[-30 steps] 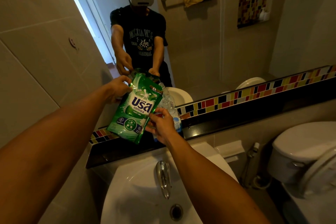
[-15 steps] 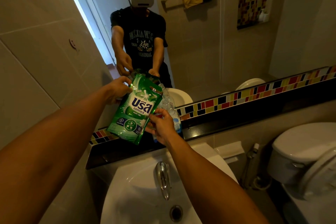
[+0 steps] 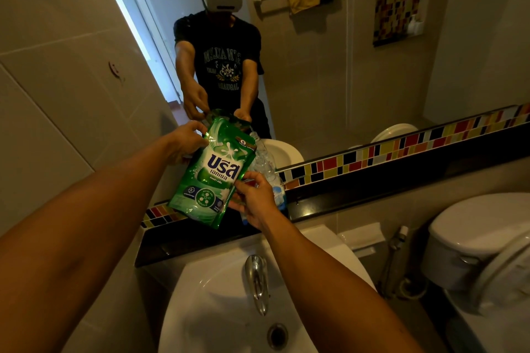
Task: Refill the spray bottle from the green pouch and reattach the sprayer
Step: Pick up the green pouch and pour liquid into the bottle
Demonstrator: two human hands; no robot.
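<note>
The green pouch (image 3: 212, 175) with white lettering is held tilted above the black ledge (image 3: 372, 195), its top corner leaning toward the clear plastic bottle (image 3: 265, 163). My left hand (image 3: 186, 140) grips the pouch's upper left edge. My right hand (image 3: 255, 198) holds the pouch's lower right side, in front of the bottle. The bottle stands on the ledge against the mirror, mostly hidden behind the pouch and my right hand; a blue label shows low on it. No sprayer head is in sight.
A white washbasin (image 3: 218, 304) with a chrome tap (image 3: 258, 281) lies directly below my arms. A toilet (image 3: 476, 246) stands at the right, a hose sprayer (image 3: 398, 241) beside it. The mirror (image 3: 315, 66) and a coloured tile strip (image 3: 401, 146) back the ledge.
</note>
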